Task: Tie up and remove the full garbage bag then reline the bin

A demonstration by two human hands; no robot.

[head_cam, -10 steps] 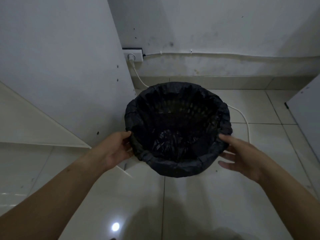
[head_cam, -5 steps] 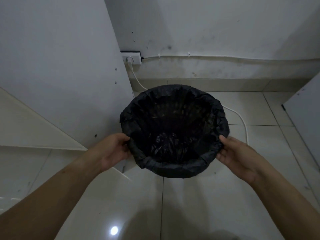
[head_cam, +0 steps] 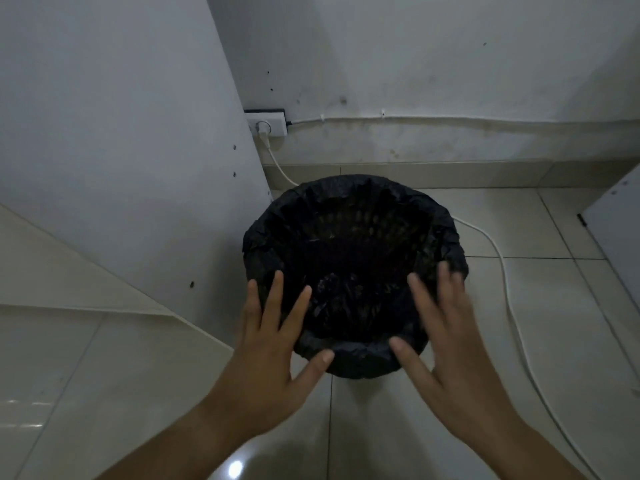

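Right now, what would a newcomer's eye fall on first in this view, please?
The round bin mid-floor, its black bag folded over the rim, draws the eye first. At its near edge are the left hand and right hand, both open with fingers spread. A white cable runs from the wall socket past the bin's right side.

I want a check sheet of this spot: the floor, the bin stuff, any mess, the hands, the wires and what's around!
Surface: glossy tiled floor; the bin stands on it.
Job's things: black bag lines the bin, folded over its rim.
Clutter: nothing seen.
Hands: left hand and right hand open, fingers spread at the near rim.
Cables: white cord runs from wall socket, behind the bin.
Surroundings: white board left, marked wall behind.
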